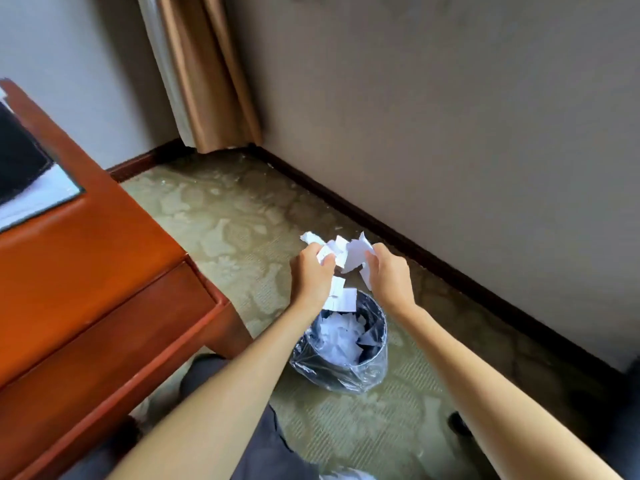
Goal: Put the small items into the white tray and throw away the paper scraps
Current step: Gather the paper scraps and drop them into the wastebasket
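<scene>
Most likely a hotel guest room (or possibly a furnished private bedroom). Floored wall to wall with a pale green patterned carpet (242,220), edged by a dark wooden baseboard (415,244) running from 11 o'clock down to 4 o'clock beneath a plain beige wall (450,98). Hung at 11 o'clock, in the corner, with a floor-length tan curtain (214,71) backed by a pale lining. Furnished at 9 o'clock with a glossy reddish wooden desk (86,271) with a drawer front, bearing a black desk pad (20,157). Fitted near 6 o'clock with a small wastebasket (346,372) lined with clear plastic.
</scene>
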Available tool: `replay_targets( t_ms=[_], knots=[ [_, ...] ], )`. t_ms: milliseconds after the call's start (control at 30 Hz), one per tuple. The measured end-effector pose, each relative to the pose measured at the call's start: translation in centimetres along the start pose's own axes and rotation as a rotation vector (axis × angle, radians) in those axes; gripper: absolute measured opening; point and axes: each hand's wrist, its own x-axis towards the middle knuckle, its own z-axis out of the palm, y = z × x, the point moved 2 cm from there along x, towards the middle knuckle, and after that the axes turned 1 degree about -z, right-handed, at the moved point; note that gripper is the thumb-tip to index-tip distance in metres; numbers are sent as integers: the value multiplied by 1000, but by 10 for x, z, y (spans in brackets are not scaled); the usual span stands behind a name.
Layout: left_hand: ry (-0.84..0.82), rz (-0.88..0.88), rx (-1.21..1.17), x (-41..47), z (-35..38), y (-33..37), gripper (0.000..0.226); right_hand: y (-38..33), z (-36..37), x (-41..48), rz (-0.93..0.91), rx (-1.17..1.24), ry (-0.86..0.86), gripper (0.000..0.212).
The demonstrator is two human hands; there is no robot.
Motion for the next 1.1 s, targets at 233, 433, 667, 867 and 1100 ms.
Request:
replay_targets(
  t_ms=[233, 433, 667, 867, 1100],
  knots=[
    [-175, -215, 127, 21, 71, -64, 27, 90, 70, 8, 262, -81, -212, 21],
    [-326, -361, 214, 30, 113, -122, 26, 139, 117, 4, 404, -116, -366, 26],
    [-454, -554, 172, 46, 152, -171, 15, 176, 166, 18, 532, -119, -510, 20],
    [-492, -696, 218, 55, 162, -196, 14, 188, 187, 23, 595, -56, -602, 51],
    [-396, -826, 174, 69, 170, -209, 35, 188, 201, 27, 610, -116, -697, 52]
  ],
)
